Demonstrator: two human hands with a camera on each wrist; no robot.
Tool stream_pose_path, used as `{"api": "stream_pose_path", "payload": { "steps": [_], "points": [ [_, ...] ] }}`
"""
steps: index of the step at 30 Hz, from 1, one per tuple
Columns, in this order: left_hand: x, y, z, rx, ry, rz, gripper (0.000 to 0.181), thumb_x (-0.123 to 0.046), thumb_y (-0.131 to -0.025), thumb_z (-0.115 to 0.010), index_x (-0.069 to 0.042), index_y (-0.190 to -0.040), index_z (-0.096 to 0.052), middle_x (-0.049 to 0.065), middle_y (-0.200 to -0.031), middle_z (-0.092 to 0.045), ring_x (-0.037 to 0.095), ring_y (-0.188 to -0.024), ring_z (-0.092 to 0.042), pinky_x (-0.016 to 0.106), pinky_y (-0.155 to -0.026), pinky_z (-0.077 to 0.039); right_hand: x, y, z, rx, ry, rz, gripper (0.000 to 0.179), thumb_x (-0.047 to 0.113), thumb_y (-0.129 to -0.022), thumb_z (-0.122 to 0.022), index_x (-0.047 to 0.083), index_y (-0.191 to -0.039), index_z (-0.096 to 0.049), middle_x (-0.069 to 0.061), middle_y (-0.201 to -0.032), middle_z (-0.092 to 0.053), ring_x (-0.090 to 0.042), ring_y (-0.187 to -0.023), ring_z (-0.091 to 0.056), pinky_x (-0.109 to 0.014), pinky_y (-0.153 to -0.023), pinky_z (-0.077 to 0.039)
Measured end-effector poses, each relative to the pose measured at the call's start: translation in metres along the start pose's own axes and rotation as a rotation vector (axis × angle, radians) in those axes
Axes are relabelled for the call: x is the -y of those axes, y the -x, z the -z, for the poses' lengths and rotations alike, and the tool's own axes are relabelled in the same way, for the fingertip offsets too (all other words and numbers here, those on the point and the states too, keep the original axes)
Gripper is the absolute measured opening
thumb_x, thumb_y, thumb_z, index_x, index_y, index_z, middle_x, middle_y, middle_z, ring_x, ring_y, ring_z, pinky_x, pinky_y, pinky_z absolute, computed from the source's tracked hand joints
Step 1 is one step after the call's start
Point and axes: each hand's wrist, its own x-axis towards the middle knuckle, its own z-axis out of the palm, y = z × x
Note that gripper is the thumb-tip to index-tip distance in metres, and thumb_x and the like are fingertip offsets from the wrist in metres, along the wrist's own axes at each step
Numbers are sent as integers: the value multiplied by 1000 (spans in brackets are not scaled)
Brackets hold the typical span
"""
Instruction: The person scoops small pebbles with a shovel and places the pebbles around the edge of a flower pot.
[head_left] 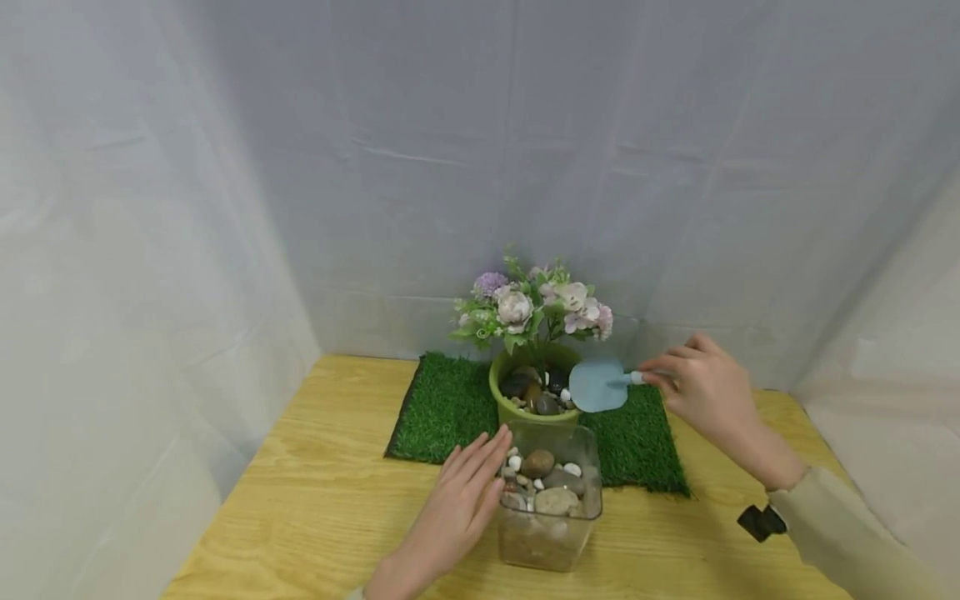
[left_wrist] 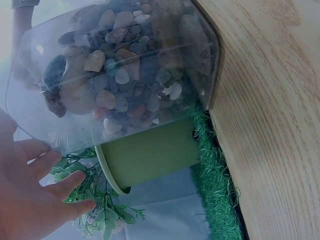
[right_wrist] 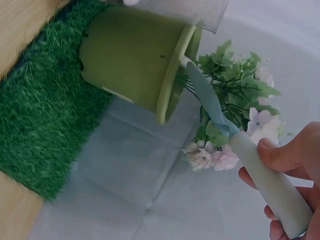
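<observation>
My right hand grips the pale handle of a small light-blue garden trowel. Its blade overlaps the right rim of a green flower pot in the head view. Seen from the right wrist, the blade tip is at the pot's rim, with a small white stone beside it. The pot holds stones and artificial flowers in pink, white and purple. In front stands a clear plastic container of mixed pebbles. My left hand rests with straight fingers along the container's left rim.
A green artificial-grass mat lies under the pot on a wooden table. Pale sheeting hangs behind the table and on both sides. A black object shows at the right sleeve's cuff.
</observation>
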Motion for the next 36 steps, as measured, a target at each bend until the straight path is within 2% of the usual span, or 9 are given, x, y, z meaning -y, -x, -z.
{"api": "stream_pose_path", "payload": {
  "steps": [6,11,14,16,21,24,28,31,36],
  "points": [
    [-1,0,-1,-5,7,3,56,-19,-106,-52,-16,-159,-35,-3,-164,-32,30,-148,-36,61,-118,-26,5,-2,8,-93,10,37,10,10,-79,-84,10,-90,-82,-7,-78,-75,-25,-73,-51,-34,-61,-43],
    [-2,0,0,7,23,19,55,-21,-107,-50,-16,-159,-35,-4,-165,-30,29,-149,-35,61,-119,-24,13,3,19,-122,-63,1,17,9,-76,-86,14,-91,-83,-2,-79,-74,-18,-73,-47,-28,-51,-37],
    [-2,0,1,22,32,33,55,-22,-108,-49,-18,-160,-32,-6,-165,-28,27,-150,-33,60,-120,-23,21,10,23,-128,-92,27,18,11,-76,-86,16,-92,-83,1,-79,-74,-16,-73,-46,-27,-49,-36],
    [-1,0,1,25,29,33,55,-22,-108,-49,-18,-160,-32,-6,-165,-28,27,-150,-33,60,-120,-23,28,13,24,-133,-105,72,9,24,-88,-79,17,-93,-83,2,-80,-74,-16,-75,-48,-27,-51,-39],
    [-1,0,1,9,18,21,54,-22,-107,-49,-16,-159,-34,-4,-165,-29,28,-149,-34,60,-120,-23,46,16,21,-149,-123,202,54,46,-108,-40,15,-93,-82,2,-81,-74,-17,-75,-51,-29,-55,-46],
    [-1,0,2,12,25,23,54,-22,-107,-49,-16,-160,-34,-5,-165,-29,28,-149,-34,60,-120,-23,57,15,17,-131,-116,261,42,38,-106,-51,14,-92,-82,1,-81,-73,-17,-73,-49,-30,-56,-46],
    [-1,-1,2,28,44,30,55,-21,-108,-49,-18,-160,-32,-7,-165,-28,29,-149,-34,60,-120,-22,70,11,12,-73,-78,309,9,22,-86,-77,15,-89,-82,1,-79,-72,-17,-71,-47,-29,-56,-44],
    [-1,-1,2,34,47,28,55,-21,-108,-49,-19,-160,-31,-6,-165,-28,30,-149,-34,60,-120,-22,80,6,8,-35,-24,338,12,21,-76,-86,16,-86,-81,2,-77,-71,-17,-70,-47,-27,-55,-46],
    [-1,-2,2,38,60,34,55,-21,-108,-49,-18,-160,-33,-6,-165,-29,30,-149,-34,61,-120,-22,94,-5,4,19,66,384,12,26,-75,-89,18,-77,-80,2,-71,-69,-16,-67,-50,-24,-52,-49]
  ]
}}
